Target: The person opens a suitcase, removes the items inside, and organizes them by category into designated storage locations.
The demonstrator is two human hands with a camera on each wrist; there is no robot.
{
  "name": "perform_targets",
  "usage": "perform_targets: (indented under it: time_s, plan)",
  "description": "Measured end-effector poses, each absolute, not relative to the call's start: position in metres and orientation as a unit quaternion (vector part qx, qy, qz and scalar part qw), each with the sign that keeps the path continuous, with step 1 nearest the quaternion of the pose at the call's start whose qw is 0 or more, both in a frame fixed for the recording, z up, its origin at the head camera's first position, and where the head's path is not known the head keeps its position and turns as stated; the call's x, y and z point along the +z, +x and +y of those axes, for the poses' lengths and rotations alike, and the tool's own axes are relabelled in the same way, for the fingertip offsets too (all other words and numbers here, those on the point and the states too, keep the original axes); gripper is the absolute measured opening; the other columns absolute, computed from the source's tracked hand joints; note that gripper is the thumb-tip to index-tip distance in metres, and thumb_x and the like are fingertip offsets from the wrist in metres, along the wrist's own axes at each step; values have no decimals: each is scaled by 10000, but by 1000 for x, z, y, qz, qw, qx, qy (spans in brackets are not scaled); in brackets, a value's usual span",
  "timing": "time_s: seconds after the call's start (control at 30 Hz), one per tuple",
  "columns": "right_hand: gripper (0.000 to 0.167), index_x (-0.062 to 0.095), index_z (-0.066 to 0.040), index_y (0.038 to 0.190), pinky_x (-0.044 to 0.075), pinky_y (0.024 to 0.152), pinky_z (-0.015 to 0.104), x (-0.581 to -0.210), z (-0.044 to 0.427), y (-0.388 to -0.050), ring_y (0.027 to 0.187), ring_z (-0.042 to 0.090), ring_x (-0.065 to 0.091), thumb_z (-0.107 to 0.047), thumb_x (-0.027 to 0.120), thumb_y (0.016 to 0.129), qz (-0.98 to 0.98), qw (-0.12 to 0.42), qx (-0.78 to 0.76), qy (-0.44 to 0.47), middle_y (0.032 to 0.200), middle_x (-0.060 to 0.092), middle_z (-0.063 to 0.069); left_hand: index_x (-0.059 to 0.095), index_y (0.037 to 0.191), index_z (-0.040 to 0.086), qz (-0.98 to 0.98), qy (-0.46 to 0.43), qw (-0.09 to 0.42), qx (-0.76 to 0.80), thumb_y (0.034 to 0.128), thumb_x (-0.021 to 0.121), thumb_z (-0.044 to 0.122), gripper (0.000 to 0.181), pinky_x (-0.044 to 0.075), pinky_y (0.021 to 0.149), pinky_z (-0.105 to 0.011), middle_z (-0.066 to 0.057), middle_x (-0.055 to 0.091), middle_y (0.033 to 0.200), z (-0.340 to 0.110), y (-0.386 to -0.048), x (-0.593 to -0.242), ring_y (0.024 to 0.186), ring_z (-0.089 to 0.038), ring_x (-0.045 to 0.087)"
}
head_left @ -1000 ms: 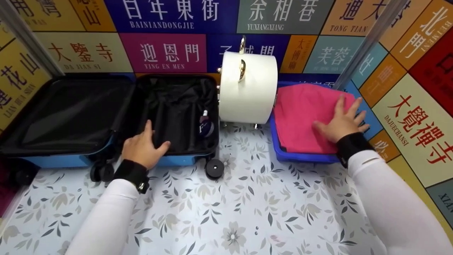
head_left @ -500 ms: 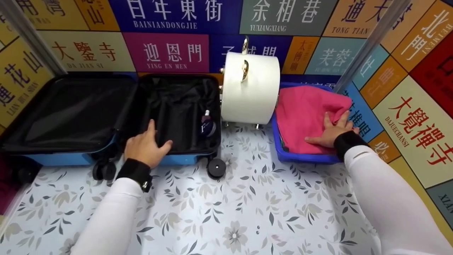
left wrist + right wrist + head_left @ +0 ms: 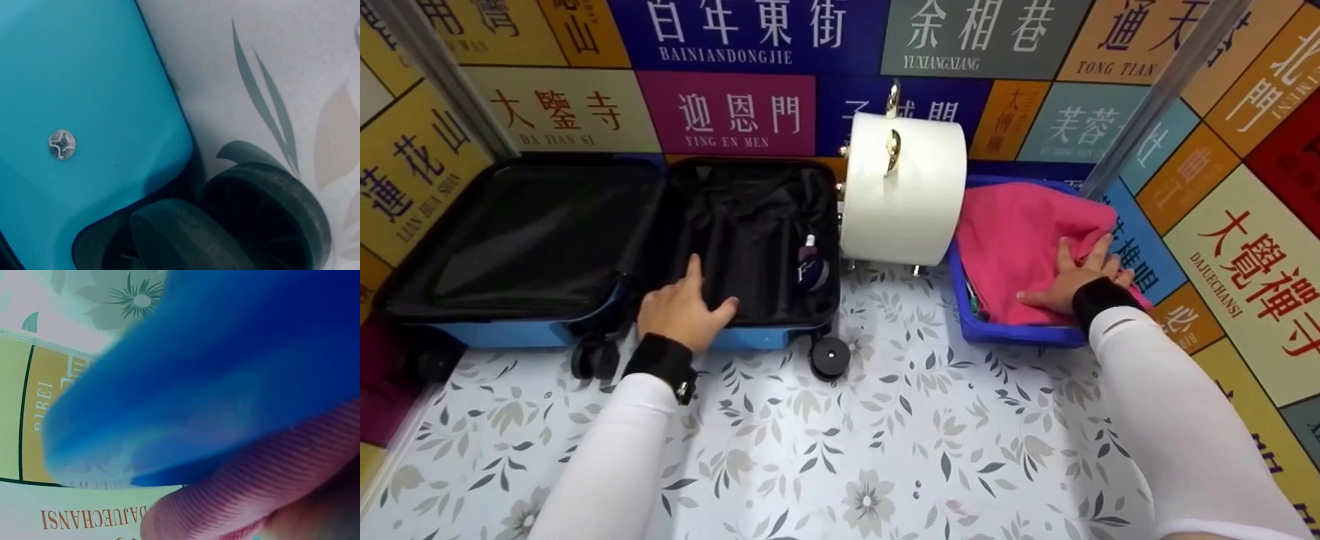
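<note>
My right hand point(image 3: 1076, 283) rests spread on a pink cloth point(image 3: 1012, 240) that lies in a blue basket point(image 3: 1016, 334). In the head view, part of the cloth trails over the basket's right side. In the right wrist view, the ribbed pink cloth point(image 3: 247, 478) lies along the blurred blue basket point(image 3: 185, 405). My left hand point(image 3: 679, 307), fingers relaxed, is at the front edge of an opened blue suitcase point(image 3: 742, 339) with black lining. A dark bottle point(image 3: 811, 271) with a pale tip lies in its right half. My left wrist view shows blue shell point(image 3: 95, 101) and wheels point(image 3: 259, 214).
A white rounded case point(image 3: 904, 187) with gold fittings stands between suitcase and basket. A lettered panel wall point(image 3: 727, 112) rises behind and to the right. Floral-patterned surface point(image 3: 825, 435) lies in front. The suitcase's other half point(image 3: 525, 240) lies at left.
My right hand has come down onto the pink cloth and shifted it rightward, rumpling it and uncovering something green at the basket's front left. The left hand stays at the suitcase; the view has shifted slightly.
</note>
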State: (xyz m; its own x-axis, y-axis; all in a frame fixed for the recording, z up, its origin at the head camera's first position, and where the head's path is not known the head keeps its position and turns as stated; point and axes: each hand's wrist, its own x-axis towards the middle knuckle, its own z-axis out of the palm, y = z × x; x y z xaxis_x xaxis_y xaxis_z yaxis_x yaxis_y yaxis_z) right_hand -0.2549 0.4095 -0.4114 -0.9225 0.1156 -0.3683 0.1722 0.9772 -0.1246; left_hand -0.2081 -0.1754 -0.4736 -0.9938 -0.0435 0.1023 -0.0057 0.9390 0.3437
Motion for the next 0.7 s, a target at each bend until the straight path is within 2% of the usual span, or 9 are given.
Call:
perform_targets:
  time_s: [0.7]
  plan:
    - [1344,-139,-64,1655,-76,1119,879,-414,418,-270,1440,761,-137,-776,665,847,980,170,-75,76,1556,-387,435,274,1670,71,-985,18,54,-164,931,602,662,1001,449,1081,-591,-243,690,1337,-174,-209,-471,1115,-467,675]
